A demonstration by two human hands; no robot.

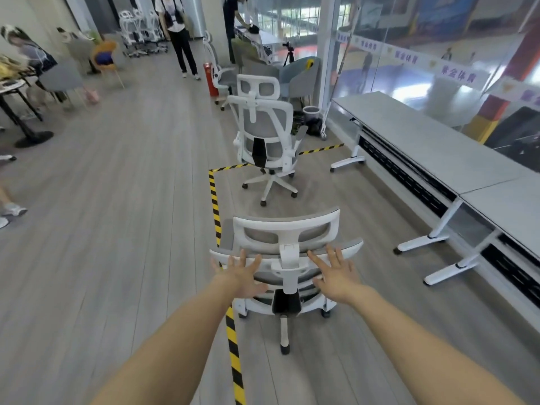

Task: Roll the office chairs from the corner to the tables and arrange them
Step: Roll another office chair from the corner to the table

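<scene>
A white office chair (287, 229) with grey mesh stands right in front of me, its back towards me. My left hand (241, 274) and my right hand (336, 273) are both spread flat with straight fingers against the top of its backrest, one on each side of the headrest post. A second white chair (266, 133) stands further ahead, also with its back to me. Long grey tables (432, 147) run along the glass wall on the right. More white chairs (140, 27) are stacked in the far corner.
Yellow-black tape (214, 197) marks the floor under and left of the chairs. White table feet (420, 242) stick out on the right. People stand at the back and sit at a round table (17, 92) on the left. A red extinguisher (209, 78) and a bin (311, 114) stand ahead.
</scene>
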